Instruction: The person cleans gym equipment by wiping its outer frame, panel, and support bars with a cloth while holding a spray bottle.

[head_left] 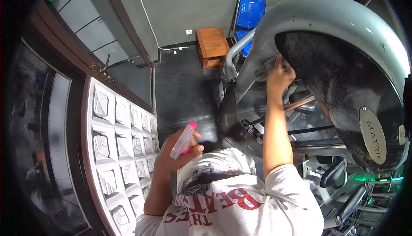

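Spray bottle (183, 140): clear body, pink nozzle, possibly near-empty.

My left hand (174, 150) is drawn in near my chest, elbow bent sharply, forearm rising from below. Its fingers are curled closed around what it holds, thumb on top, knuckles facing outward. My right arm is stretched well forward and up, nearly straight, bare from the short sleeve to the wrist. My right hand (279, 75) is at the far end, fingers bent and pressed down, back of the hand toward me.
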`<state>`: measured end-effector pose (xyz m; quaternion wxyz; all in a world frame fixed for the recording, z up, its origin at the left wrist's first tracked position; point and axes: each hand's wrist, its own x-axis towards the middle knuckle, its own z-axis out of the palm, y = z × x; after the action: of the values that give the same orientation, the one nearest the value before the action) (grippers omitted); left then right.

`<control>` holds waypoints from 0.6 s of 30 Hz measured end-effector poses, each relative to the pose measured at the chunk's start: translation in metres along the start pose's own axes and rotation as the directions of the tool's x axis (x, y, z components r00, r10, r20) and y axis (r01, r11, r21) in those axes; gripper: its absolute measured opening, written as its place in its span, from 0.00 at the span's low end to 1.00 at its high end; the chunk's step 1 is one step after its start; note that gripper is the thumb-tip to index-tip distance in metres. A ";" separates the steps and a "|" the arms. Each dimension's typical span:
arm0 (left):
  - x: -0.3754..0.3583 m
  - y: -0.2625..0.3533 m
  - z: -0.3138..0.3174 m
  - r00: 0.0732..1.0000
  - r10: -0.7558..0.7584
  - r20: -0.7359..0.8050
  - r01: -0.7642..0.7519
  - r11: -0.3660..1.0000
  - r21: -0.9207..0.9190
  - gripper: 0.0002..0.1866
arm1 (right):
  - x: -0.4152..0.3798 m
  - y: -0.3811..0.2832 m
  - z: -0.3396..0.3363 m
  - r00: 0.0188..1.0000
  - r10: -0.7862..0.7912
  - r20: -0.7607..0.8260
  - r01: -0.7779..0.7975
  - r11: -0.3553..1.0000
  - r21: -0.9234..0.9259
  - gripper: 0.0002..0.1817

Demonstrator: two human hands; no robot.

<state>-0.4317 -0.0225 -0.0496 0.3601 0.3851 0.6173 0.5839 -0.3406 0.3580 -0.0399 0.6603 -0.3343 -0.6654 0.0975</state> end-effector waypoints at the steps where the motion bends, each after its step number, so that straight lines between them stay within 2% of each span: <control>1: 0.001 0.001 0.001 1.000 0.002 0.006 -0.002 1.000 -0.001 0.18 | 0.002 0.003 0.000 1.000 0.015 0.006 -0.015 1.000 0.020 0.09; 3: 0.004 0.007 0.002 1.000 0.015 0.022 -0.015 1.000 0.001 0.18 | 0.006 0.006 0.001 0.999 0.045 0.017 -0.046 0.997 0.060 0.11; 5: 0.008 0.006 0.004 0.998 0.051 0.026 -0.051 0.998 -0.023 0.18 | -0.007 -0.001 0.003 0.994 0.107 0.011 -0.107 0.977 0.186 0.11; 6: 0.009 0.005 0.006 0.997 0.067 0.025 -0.066 0.997 -0.038 0.17 | -0.022 0.006 0.004 0.975 0.217 0.054 -0.223 0.962 0.158 0.11; 9: 0.012 0.009 0.007 0.995 0.086 0.060 -0.087 0.996 0.027 0.17 | -0.044 0.044 0.015 0.949 0.309 0.060 -0.314 0.944 0.101 0.11; 10: 0.013 0.009 0.006 0.994 0.087 0.066 -0.090 0.995 0.044 0.17 | -0.029 0.018 0.004 0.899 0.412 0.148 -0.426 0.901 0.083 0.10; 13: 0.018 0.010 0.007 0.993 0.084 0.083 -0.089 0.994 0.068 0.16 | -0.006 0.009 0.005 0.986 0.168 -0.004 -0.166 0.977 0.135 0.10; 14: 0.020 0.011 0.007 0.993 0.077 0.089 -0.083 0.995 0.063 0.16 | -0.004 0.010 0.003 0.995 0.098 0.024 -0.100 0.990 0.096 0.10; 17: 0.025 0.011 0.010 0.993 0.074 0.088 -0.077 0.996 0.034 0.16 | -0.019 0.023 0.007 1.000 0.018 -0.008 -0.017 0.996 0.088 0.10; 18: 0.025 0.010 0.011 0.994 0.073 0.084 -0.075 0.997 0.020 0.16 | -0.028 0.030 0.009 0.995 0.104 0.014 -0.104 0.992 0.072 0.10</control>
<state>-0.4323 0.0050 -0.0401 0.3590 0.4360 0.5938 0.5731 -0.3426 0.3675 -0.0810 0.6628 -0.3438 -0.6463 0.1576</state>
